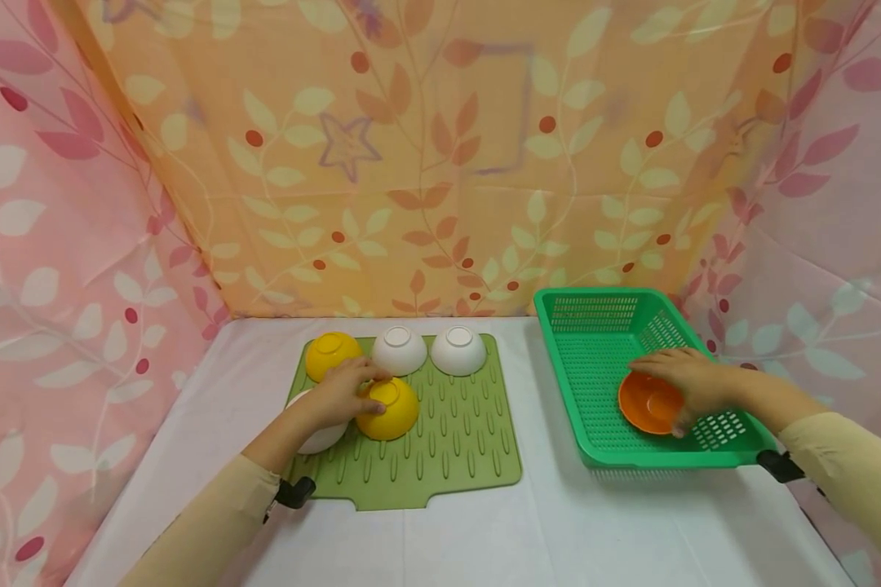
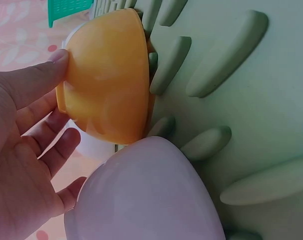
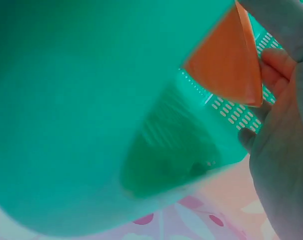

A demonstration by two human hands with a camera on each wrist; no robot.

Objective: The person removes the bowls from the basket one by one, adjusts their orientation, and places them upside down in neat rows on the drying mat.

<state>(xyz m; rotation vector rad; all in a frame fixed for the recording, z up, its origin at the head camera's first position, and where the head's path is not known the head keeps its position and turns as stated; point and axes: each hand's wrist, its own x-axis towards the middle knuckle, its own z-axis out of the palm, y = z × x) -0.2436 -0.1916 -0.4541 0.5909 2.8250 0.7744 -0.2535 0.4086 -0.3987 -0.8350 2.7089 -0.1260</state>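
Note:
On the green drying mat (image 1: 470, 444), a yellow bowl (image 1: 391, 420) sits upside down. My left hand (image 1: 341, 395) pinches it near its base ring, thumb on one side and index finger on the other; the remaining fingers (image 2: 61, 150) spread loosely. Partly behind that hand is an overturned white bowl (image 1: 321, 440). Inside the green basket (image 1: 583, 391), my right hand (image 1: 693, 383) grips an orange bowl (image 1: 648, 403) by its rim, with the opening facing up. In the right wrist view the orange bowl (image 3: 226, 62) shows edge-on beside the fingers.
Along the mat's back edge stand another yellow bowl (image 1: 326, 352) and two white bowls, one in the middle (image 1: 399, 352) and one to its right (image 1: 458, 355), all overturned. A white cloth (image 1: 477, 538) covers the table. Patterned curtains (image 1: 440, 204) enclose the back and sides.

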